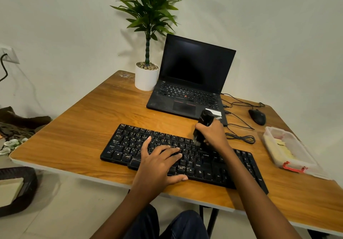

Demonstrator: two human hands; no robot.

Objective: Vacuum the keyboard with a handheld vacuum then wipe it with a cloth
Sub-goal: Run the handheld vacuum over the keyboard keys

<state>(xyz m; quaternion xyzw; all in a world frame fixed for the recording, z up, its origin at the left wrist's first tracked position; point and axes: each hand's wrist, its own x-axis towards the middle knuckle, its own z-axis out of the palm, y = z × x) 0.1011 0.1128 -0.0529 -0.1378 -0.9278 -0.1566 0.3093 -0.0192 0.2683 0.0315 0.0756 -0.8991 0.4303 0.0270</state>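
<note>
Keyboard (one): a black keyboard [130,142] lay flat on the near half of the wooden table [74,133], slanting from far left to near right, its near edge close to the table's front rim.
Handheld vacuum (one): a black cylindrical handheld vacuum [204,121] stood nearly upright, its top leaning toward the laptop. Its bristled nozzle was down on the far key rows, right of the keyboard's middle.
Right hand (one): the right hand [213,133] was wrapped round the vacuum's lower body, fingers curled about it.
Left hand (one): the left hand [159,162] lay palm-down on the middle keys, fingers straight and spread, thumb out along the keyboard's near edge.
Laptop (one): an open black laptop [189,82] with a dark screen sat beyond the keyboard, apart from it.
Plant (one): a green leafy plant [148,16] rose from one white pot [146,79] topped with pebbles, just left of the laptop.
Mouse (one): a black mouse [257,116] rested to the right of the laptop.
Cables (count unclear): thin black cables [241,138] ran from the laptop's right side, with a loose coil lying near the right hand.
Box (one): a clear plastic box [285,149] with a red latch sat on the table's right part. Pale yellow contents showed through, but what they were could not be told.
</note>
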